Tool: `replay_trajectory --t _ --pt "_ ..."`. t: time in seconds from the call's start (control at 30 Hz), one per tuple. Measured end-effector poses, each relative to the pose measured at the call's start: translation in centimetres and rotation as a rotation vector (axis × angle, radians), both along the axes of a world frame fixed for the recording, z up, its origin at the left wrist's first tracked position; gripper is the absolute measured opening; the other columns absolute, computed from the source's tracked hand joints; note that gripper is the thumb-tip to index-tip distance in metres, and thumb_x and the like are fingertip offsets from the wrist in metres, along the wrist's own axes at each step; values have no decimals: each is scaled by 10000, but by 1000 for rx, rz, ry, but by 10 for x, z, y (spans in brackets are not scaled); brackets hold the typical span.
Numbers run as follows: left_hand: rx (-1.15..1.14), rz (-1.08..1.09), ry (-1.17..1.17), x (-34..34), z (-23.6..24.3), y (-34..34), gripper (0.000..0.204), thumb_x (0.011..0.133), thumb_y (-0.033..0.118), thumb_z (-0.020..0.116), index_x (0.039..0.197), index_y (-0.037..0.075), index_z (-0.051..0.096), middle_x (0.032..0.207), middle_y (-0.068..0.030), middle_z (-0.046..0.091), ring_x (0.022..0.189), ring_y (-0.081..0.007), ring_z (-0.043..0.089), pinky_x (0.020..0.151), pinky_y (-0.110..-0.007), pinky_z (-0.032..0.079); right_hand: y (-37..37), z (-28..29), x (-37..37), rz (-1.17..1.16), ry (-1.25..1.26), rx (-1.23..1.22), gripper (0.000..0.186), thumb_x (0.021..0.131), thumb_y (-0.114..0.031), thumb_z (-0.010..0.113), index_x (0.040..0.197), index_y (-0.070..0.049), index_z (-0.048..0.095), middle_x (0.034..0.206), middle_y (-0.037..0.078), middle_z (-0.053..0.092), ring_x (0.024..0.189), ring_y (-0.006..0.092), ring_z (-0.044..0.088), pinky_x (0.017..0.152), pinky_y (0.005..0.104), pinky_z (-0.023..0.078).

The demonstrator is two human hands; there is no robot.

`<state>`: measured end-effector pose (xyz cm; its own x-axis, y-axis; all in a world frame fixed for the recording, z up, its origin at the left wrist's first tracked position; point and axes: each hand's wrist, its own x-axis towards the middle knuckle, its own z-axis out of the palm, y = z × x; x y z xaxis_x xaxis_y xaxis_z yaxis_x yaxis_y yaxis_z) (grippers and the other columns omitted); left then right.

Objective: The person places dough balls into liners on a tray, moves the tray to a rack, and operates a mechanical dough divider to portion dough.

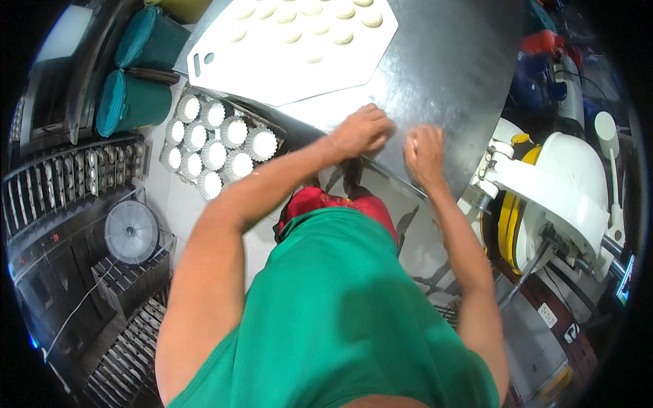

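Steel surface, both hands pressed down at its near edge.
Left hand has curled fingers, right hand bent ones (whether they hold anything, I cannot tell); white board of dough rounds beyond, muffin tray left.

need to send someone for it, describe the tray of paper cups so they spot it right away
Start at the big steel table where the left hand and right hand rest. Just off its left edge, lower down, sits the dark tray of white fluted paper cups. Unlike the flat white board of pale rounds, its cups are pleated.
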<state>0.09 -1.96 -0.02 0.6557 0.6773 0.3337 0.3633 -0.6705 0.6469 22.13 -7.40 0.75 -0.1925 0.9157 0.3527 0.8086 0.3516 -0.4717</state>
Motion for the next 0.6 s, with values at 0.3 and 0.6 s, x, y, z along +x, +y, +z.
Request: replay_trajectory --t 0.3,0.6 --pt "-326 231 -195 5 5 1 492 794 216 780 1244 83 630 938 -92 686 929 -244 665 869 -364 539 17 7 6 -176 160 -269 176 892 -226 651 929 -58 617 951 118 637 944 330 585 852 429 439" --pt "-310 296 3 6 40 49 455 976 330 609 1309 21 592 1032 -170 711 993 -304 676 893 -399 517 61 -6 12 -237 -232 -61 225 945 -358 588 985 -141 632 967 66 663 931 296 610 790 464 412"
